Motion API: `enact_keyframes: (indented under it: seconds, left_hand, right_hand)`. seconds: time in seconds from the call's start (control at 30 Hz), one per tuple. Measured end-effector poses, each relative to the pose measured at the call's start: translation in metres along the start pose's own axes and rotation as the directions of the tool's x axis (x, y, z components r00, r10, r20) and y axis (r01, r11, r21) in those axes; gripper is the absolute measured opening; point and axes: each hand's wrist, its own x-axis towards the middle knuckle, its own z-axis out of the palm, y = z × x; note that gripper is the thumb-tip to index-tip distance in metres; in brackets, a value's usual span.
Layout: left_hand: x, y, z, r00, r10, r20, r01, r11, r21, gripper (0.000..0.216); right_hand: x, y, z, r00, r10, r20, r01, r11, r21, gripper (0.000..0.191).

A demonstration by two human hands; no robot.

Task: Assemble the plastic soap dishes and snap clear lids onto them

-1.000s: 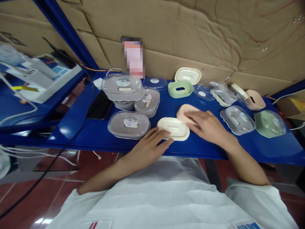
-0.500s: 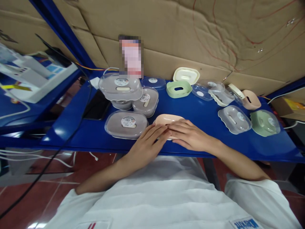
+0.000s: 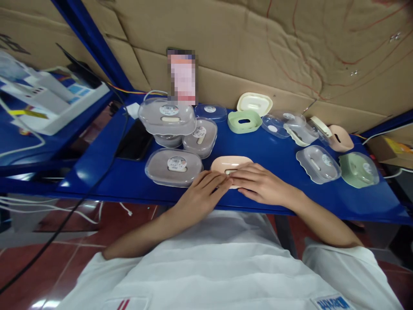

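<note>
A peach soap dish (image 3: 231,161) rests on the blue table close to its front edge. In the middle of it, a small off-white piece (image 3: 228,172) shows just beyond my fingertips. My left hand (image 3: 206,189) is on the dish's left front side, fingers together and bent over it. From the right, my right hand (image 3: 260,183) reaches over the dish, its fingers also close together. The two hands' fingertips meet at the middle and cover the front of the dish. Left of it sits a grey soap box (image 3: 174,167) with a clear lid and round label.
More lidded grey boxes (image 3: 167,116) are stacked at back left, near a black phone (image 3: 134,140). Behind lie a green dish (image 3: 244,122), a cream tray (image 3: 254,103) and clear lids (image 3: 275,125). Lidded grey (image 3: 318,163) and green (image 3: 359,169) boxes stand at right.
My fingers have drawn back slightly toward the front of the dish, so the small off-white piece in its middle now shows. The view has shifted a little.
</note>
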Motion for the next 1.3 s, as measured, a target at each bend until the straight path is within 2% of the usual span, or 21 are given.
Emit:
enact_keyframes:
  seconds: [0.13,0.2,0.27,0.33,0.43,0.5,0.57,0.6,0.67,0.77,0.87,0.93,1.03,1.07,1.1,1.13,1.2,1.27,1.3]
  left_hand:
    - [0.001,-0.001,0.002,1.0,-0.017,0.011,0.017,0.999,-0.031,0.046]
    - [0.002,-0.001,0.002,1.0,-0.016,0.012,0.017,0.999,-0.035,0.045]
    - [0.002,-0.001,0.002,1.0,-0.011,0.01,0.011,0.999,-0.03,0.042]
    - [0.003,-0.001,0.002,1.0,-0.002,0.012,0.002,1.0,-0.012,0.039]
    - [0.005,0.0,0.0,1.0,0.018,0.022,-0.018,1.0,0.017,0.036]
    - [0.007,0.0,-0.001,0.999,0.024,0.025,-0.024,0.999,0.028,0.033]
    - [0.009,0.0,-0.002,0.999,0.027,0.02,-0.028,0.999,0.035,0.031]
    - [0.01,0.0,-0.002,0.999,0.03,0.016,-0.03,0.999,0.039,0.03]
    - [0.011,0.001,-0.002,0.999,0.034,0.009,-0.034,0.998,0.046,0.028]
    - [0.011,0.001,-0.002,0.999,0.033,0.01,-0.034,0.998,0.049,0.029]
    - [0.01,0.0,-0.003,1.0,0.029,0.012,-0.03,0.998,0.051,0.029]
    - [0.011,0.0,-0.003,1.0,0.029,0.009,-0.029,0.998,0.052,0.028]
    - [0.011,0.0,-0.003,0.999,0.031,0.008,-0.032,0.998,0.051,0.027]
    - [0.011,0.0,-0.004,0.999,0.033,0.008,-0.033,0.998,0.051,0.027]
    - [0.011,0.0,-0.004,0.999,0.033,0.009,-0.034,0.998,0.051,0.027]
    - [0.011,0.0,-0.004,0.999,0.032,0.011,-0.033,0.998,0.05,0.027]
    - [0.011,0.0,-0.004,0.999,0.031,0.013,-0.031,0.998,0.05,0.027]
    - [0.011,0.0,-0.004,0.999,0.032,0.012,-0.032,0.998,0.049,0.027]
    - [0.011,0.0,-0.004,0.999,0.034,0.01,-0.034,0.998,0.048,0.027]
  right_hand:
    - [0.001,0.001,-0.002,1.0,0.016,0.008,-0.017,0.999,0.043,0.042]
    - [-0.001,0.007,-0.005,0.999,0.03,-0.026,-0.028,0.997,0.069,0.037]
    - [-0.006,0.02,-0.009,0.982,0.153,-0.112,-0.152,0.988,0.021,0.037]
    - [-0.013,0.04,-0.013,0.903,0.367,-0.225,-0.396,0.913,-0.097,0.045]
    - [-0.027,0.076,-0.014,0.705,0.639,-0.309,-0.709,0.657,-0.258,0.064]
    - [-0.035,0.098,-0.012,0.595,0.743,-0.306,-0.8,0.514,-0.309,0.072]
    - [-0.04,0.111,-0.012,0.536,0.789,-0.3,-0.838,0.452,-0.306,0.067]
    - [-0.041,0.114,-0.012,0.534,0.791,-0.299,-0.841,0.462,-0.281,0.06]
    - [-0.041,0.114,-0.017,0.569,0.767,-0.295,-0.822,0.544,-0.17,0.046]
    - [-0.04,0.105,-0.029,0.608,0.738,-0.293,-0.725,0.667,0.172,0.04]
    - [-0.04,0.1,-0.037,0.597,0.745,-0.299,-0.582,0.658,0.477,0.043]
    - [-0.041,0.101,-0.037,0.582,0.746,-0.323,-0.547,0.653,0.524,0.047]
    - [-0.041,0.105,-0.033,0.515,0.733,-0.445,-0.615,0.678,0.404,0.051]
    - [-0.041,0.106,-0.032,0.509,0.707,-0.491,-0.646,0.691,0.325,0.052]
    - [-0.041,0.106,-0.032,0.524,0.673,-0.522,-0.671,0.704,0.234,0.054]
    - [-0.041,0.105,-0.031,0.56,0.637,-0.529,-0.684,0.716,0.138,0.055]
    - [-0.041,0.101,-0.031,0.665,0.593,-0.455,-0.677,0.735,-0.03,0.058]
    - [-0.042,0.096,-0.029,0.748,0.594,-0.295,-0.648,0.751,-0.129,0.062]
    - [-0.042,0.093,-0.028,0.773,0.6,-0.207,-0.632,0.759,-0.157,0.066]
